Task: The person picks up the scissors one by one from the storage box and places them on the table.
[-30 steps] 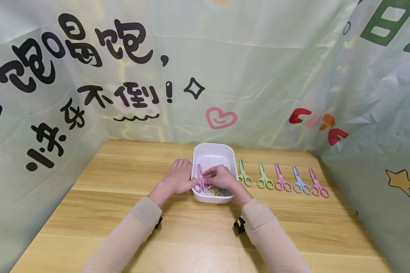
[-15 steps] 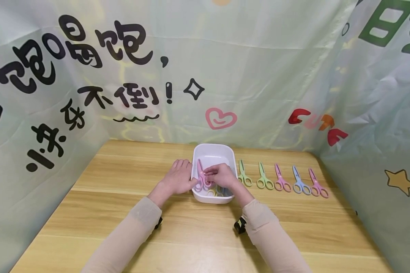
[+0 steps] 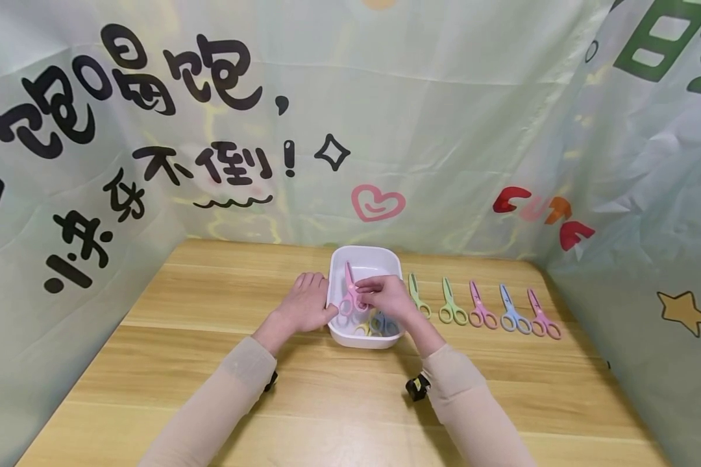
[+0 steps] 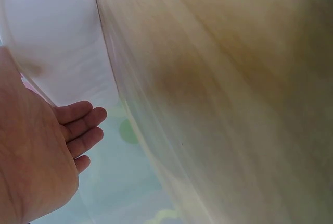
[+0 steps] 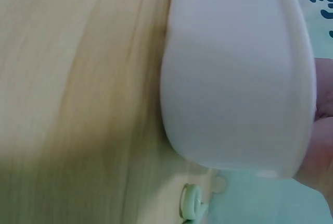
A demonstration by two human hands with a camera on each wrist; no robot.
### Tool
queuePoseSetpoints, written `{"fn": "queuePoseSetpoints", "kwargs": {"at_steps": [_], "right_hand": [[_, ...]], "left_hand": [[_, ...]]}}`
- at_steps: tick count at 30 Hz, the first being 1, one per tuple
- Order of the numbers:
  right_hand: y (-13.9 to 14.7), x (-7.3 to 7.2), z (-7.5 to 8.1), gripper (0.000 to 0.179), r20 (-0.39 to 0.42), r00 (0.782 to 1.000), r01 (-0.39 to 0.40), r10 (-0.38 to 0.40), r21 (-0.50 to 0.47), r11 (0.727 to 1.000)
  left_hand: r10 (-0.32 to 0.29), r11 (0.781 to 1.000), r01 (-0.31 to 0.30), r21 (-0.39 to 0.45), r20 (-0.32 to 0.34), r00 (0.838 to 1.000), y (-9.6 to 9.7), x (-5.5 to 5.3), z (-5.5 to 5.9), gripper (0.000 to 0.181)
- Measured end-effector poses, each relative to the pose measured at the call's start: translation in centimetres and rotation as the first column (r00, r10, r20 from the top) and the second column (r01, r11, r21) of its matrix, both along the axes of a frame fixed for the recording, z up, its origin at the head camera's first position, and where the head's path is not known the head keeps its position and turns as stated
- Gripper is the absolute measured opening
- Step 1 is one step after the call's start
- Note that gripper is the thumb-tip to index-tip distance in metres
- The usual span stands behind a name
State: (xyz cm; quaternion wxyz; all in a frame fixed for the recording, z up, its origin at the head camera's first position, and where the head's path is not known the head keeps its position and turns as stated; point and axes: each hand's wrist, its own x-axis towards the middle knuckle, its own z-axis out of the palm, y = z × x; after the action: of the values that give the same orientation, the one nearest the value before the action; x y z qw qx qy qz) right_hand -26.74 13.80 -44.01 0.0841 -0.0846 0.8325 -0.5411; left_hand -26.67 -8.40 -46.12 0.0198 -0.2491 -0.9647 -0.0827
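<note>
A white plastic bin point(image 3: 363, 341) stands at the back middle of the table. Over it my right hand point(image 3: 390, 298) pinches a pair of pink scissors point(image 3: 350, 277) by the handle side, blades pointing to the back. Below, yellow scissors handles point(image 3: 362, 330) and blue scissors handles point(image 3: 388, 325) lie inside the bin. My left hand point(image 3: 305, 302) rests against the left side of the bin, its thumb at the rim. The left wrist view shows its fingers point(image 4: 83, 125) extended beside the wall. In the right wrist view the bin covers most of my right hand point(image 5: 320, 146).
Right of the bin runs a row of scissors: green point(image 3: 419, 307), another green point(image 3: 452, 311), pink point(image 3: 482, 314), blue point(image 3: 514, 318), and pink point(image 3: 543, 324). A printed cloth point(image 3: 444, 162) hangs behind the wooden table point(image 3: 339, 402) and along its sides.
My right hand has lifted the pink scissors up and slightly right from the bottom of the bin, uncovering more of the blue handles. My left hand stays in place.
</note>
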Motion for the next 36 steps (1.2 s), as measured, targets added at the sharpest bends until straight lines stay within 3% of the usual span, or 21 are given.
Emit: {"fn": "queuePoseSetpoints", "kwargs": {"at_steps": [14,21,36], "right_hand": [[3.1,1.1,1.8,0.028,-0.084,0.996,0.028,-0.028,-0.011,1.0],[4.8,2.1,2.6,0.03,-0.07,0.995,0.068,-0.069,-0.022,0.997],[8.0,4.1,2.8,0.035,-0.082,0.991,0.104,-0.105,-0.024,0.994]], "left_hand": [[0.017,1.0,-0.016,-0.009,0.029,0.999,0.1,0.0,0.2,0.068],[0.013,1.0,-0.013,-0.015,0.03,0.999,0.1,0.0,0.1,0.064],[0.006,1.0,-0.006,-0.015,0.035,0.999,0.0,-0.1,-0.2,0.069]]}}
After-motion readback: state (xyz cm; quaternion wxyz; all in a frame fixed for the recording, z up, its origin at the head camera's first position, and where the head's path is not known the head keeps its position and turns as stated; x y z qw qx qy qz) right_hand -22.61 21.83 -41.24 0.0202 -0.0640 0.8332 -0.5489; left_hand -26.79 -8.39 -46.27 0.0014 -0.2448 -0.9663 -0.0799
